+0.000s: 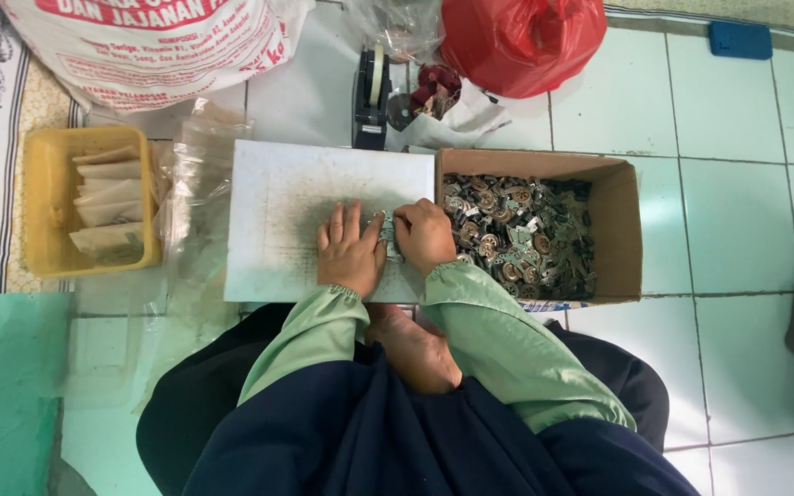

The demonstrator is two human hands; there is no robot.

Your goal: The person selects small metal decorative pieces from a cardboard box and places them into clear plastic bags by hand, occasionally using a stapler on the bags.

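- While both hands rest on the white board (287, 207), the left hand (349, 253) lies flat, palm down, fingers loosely spread and clasping nothing that shows.
- At the board's right edge, the right hand (425, 234) curls its fingers onto a small cluster of metal pieces (386, 227) lying between the two hands; whether it pinches one or only presses on them I cannot tell.
- Both arms wear pale green sleeves (498, 344), over dark blue clothing, with a bare foot (415, 349) tucked just below the board.
- Touching the board's right edge, an open cardboard box (619, 230) holds a dense heap of small grey and brass-coloured metal parts (516, 241), piled thickest toward its left and middle.
- Well to the left, a yellow plastic tray (43, 202) holds a stack of flat, pale brownish packets (107, 202), fanned one over another.
- Between tray and board lie crumpled clear plastic bags (197, 211); what they contain cannot be made out.
- Above the board stands a black tape dispenser (371, 96) with a roll of tape on it.
- Next to it, on its right, lies a small clear bag with dark red bits (436, 90) inside.
- Farther up sits a full red plastic bag (521, 41), knotted shut, contents hidden.
- At the top left lies a large white printed sack (140, 46), bulging, contents unseen.
- Everything rests on a pale tiled floor (737, 184), with a blue block (740, 39) at the far top right.
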